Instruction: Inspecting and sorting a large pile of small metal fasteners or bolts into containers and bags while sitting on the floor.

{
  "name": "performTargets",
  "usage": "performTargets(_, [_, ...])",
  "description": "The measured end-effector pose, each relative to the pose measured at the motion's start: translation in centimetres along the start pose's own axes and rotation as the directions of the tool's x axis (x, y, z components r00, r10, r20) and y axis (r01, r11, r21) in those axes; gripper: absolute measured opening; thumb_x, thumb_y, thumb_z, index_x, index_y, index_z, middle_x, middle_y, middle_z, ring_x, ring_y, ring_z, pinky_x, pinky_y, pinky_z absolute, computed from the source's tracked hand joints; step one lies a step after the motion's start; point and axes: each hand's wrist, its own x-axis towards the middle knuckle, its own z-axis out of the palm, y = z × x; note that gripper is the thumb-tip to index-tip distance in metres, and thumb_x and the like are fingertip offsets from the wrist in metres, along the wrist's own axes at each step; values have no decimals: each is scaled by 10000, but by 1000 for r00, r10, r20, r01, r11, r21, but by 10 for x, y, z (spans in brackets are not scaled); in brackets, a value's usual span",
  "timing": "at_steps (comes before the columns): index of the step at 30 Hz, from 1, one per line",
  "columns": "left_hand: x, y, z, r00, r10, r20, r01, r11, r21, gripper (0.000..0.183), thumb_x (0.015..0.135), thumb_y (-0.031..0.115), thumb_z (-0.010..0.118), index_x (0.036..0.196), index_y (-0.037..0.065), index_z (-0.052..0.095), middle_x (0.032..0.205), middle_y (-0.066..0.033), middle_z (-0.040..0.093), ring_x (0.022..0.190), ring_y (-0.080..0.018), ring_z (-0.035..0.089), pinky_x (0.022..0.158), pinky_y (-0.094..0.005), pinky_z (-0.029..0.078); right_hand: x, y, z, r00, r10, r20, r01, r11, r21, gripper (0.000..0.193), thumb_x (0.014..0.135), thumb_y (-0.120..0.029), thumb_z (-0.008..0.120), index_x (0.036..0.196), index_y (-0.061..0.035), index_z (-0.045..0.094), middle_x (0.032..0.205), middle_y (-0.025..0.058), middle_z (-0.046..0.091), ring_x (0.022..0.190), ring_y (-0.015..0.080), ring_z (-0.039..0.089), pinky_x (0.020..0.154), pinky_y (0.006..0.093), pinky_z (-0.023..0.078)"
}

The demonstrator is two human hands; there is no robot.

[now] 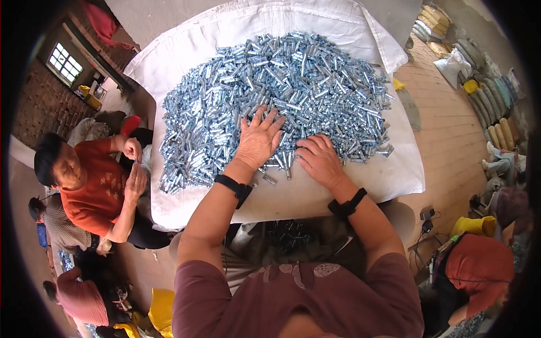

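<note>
A wide heap of small shiny bluish-silver metal sleeves (225, 112) covers much of a table draped in white cloth (366, 183). My left hand (258, 138) lies on the near middle of the heap, palm down, its fingers spread over the sleeves. At the near edge of the heap, my right hand (322, 160) rests with loosely bent fingers against the pieces; nothing shows held in it, though the underside is hidden. A few loose sleeves (269, 179) lie on the cloth just in front of my hands. More dark pieces (290, 235) sit in my lap below the table edge.
To the left sits a person in an orange shirt (93, 188), hands raised near the table. Other people work behind on the left and at the lower right, one in a red shirt (479, 267). Filled sacks (490, 101) line the right wall beside the plank-patterned floor (439, 135).
</note>
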Motion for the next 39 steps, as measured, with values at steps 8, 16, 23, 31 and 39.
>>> performTargets(8, [-25, 0, -3, 995, 99, -27, -100, 995, -19, 365, 878, 306, 529, 1223, 188, 556, 1362, -48, 421, 1334, -319, 238, 1054, -569, 149, 0, -3, -16, 982, 69, -174, -83, 994, -72, 146, 754, -91, 650, 898, -96, 624, 1011, 29, 585, 930, 237, 549, 822, 376, 437])
performTargets(16, [-50, 15, -13, 996, 59, -61, -71, 971, -226, 308, 873, 230, 515, 1167, 189, 595, 1315, -26, 492, 1273, -294, 365, 1078, -557, 69, -39, -7, -38, 893, 449, -35, -451, 890, -72, 93, 806, -159, 621, 859, -82, 630, 798, 86, 600, 698, 298, 589, 619, 397, 479])
performTargets(23, [-48, 16, -14, 993, -56, -105, 20, 949, -315, 347, 834, 138, 518, 1166, 189, 604, 1311, -21, 507, 1286, -298, 349, 1083, -536, 28, -56, -20, -31, 885, 459, 76, -436, 876, -209, 153, 757, -202, 671, 838, -86, 614, 803, 88, 586, 775, 283, 576, 651, 384, 474])
performTargets(31, [-81, 25, -16, 911, -211, -353, 50, 908, -415, 289, 787, 18, 556, 1047, 117, 633, 1107, -108, 583, 1034, -320, 544, 900, -403, 419, -56, -23, -19, 919, 389, 68, -372, 910, -185, 164, 728, -188, 690, 814, -94, 587, 821, 77, 569, 836, 276, 560, 715, 387, 468])
performTargets(39, [-99, 63, -5, 955, -284, -85, 239, 907, -347, 156, 771, 68, 618, 927, 52, 624, 872, -125, 559, 692, -329, 604, 605, -404, 492, -61, -25, -27, 875, 472, 111, -468, 882, -61, 152, 733, -174, 683, 839, -94, 609, 817, 85, 578, 827, 287, 572, 705, 407, 467])
